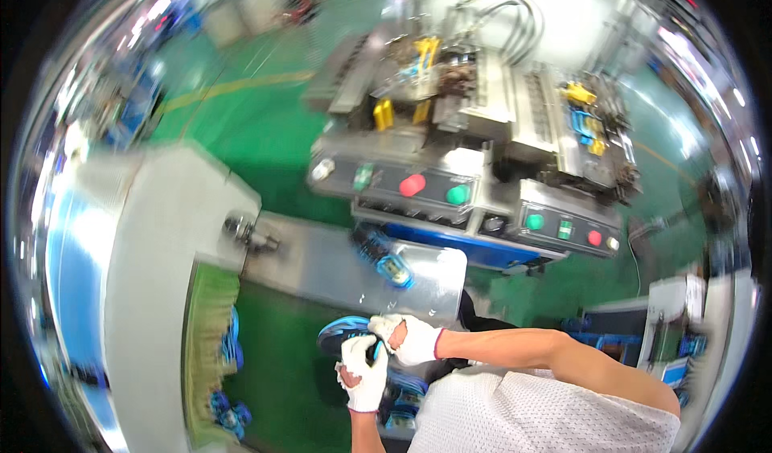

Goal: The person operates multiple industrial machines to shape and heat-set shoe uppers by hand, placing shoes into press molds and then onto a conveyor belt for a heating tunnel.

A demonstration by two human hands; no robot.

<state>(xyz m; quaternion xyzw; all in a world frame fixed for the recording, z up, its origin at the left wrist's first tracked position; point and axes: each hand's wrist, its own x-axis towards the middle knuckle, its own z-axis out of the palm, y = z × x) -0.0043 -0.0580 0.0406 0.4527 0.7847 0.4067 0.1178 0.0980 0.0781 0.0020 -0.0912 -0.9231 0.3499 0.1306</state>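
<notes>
Both of my hands wear white knit gloves with torn or cut parts. My left hand (362, 371) and my right hand (407, 338) meet on a blue and black shoe (342, 331), held in front of my body at the near edge of a metal shelf. The fingers of each hand close on its near end; the far end sticks out to the left. On the shelf (325, 266) lies another blue and black object (392, 267), which is blurred. More blue and black pieces (405, 393) lie below my hands, close to my shirt.
A machine with a control panel (392, 178) of red and green buttons stands ahead, yellow and blue parts on top. Left are a grey housing (163, 224) with a metal spindle (250, 233) and a green tray (202, 338) with blue pieces. Another panel (567, 224) is at right.
</notes>
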